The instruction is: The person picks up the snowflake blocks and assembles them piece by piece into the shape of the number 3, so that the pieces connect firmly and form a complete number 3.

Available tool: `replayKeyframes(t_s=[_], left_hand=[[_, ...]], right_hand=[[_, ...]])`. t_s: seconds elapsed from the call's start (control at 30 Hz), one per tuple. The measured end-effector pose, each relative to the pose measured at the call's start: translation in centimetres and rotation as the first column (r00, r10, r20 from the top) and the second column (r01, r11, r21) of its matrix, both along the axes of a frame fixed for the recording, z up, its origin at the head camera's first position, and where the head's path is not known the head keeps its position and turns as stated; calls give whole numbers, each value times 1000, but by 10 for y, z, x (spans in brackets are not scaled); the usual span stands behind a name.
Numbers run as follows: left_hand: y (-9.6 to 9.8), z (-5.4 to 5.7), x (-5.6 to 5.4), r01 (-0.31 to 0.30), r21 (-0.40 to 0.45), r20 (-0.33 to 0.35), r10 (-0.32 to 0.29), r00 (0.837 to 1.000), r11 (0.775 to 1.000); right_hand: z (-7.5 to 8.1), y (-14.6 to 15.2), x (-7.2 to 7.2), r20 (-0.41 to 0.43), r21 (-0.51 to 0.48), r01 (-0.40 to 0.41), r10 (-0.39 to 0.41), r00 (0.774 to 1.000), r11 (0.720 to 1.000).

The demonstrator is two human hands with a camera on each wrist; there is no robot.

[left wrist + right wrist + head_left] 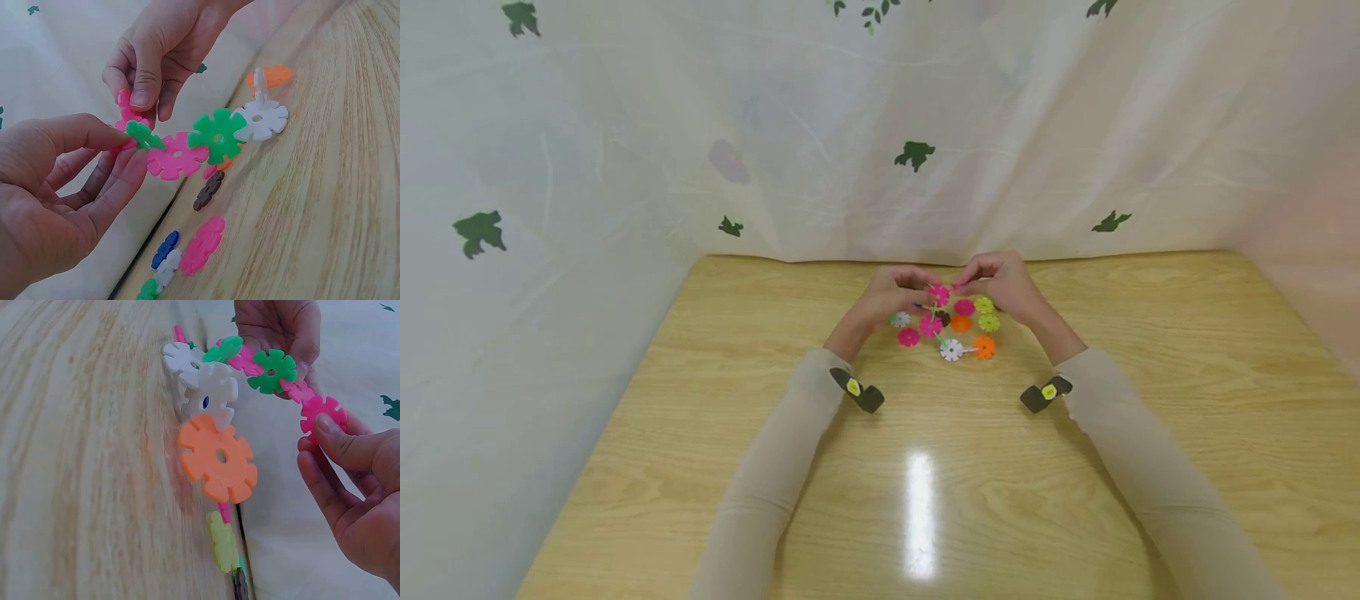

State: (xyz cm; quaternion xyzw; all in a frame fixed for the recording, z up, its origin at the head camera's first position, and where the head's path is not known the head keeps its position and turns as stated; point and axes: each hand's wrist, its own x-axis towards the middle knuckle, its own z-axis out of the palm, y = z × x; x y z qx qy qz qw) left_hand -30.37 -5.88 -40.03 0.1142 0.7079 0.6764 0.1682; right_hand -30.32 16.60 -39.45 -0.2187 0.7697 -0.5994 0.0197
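Slotted plastic snowflake discs are linked into a chain between the two hands, above the table's far side. My left hand (pixel 889 295) pinches a pink disc near the chain's end, beside a green disc (pixel 145 135). Between thumb and fingers, my right hand (pixel 1004 287) grips the last pink disc (pixel 330 414), which meets the left hand's disc edge to edge. Down from there the chain runs through a pink disc (pixel 177 154), a green disc (pixel 219 134), two white discs (pixel 215 394) and an orange disc (pixel 212 456). The left fingertips are partly hidden behind the discs in the right wrist view.
Loose discs lie under and around the chain: pink (pixel 908 337), white (pixel 901 319), blue (pixel 165 250), brown (pixel 209 190), orange (pixel 961 324) and yellow-green (pixel 989 322). The wooden table (pixel 955 467) ends at a patterned curtain (pixel 820 192) just behind the hands.
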Motion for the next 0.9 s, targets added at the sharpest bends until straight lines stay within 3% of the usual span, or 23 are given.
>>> replayKeyframes(t_s=[0.9], left_hand=[[1,3,3,-20,10,-56,20,998,1000]], right_hand=[[2,-6,4,-104,107,45,-34,994,993]])
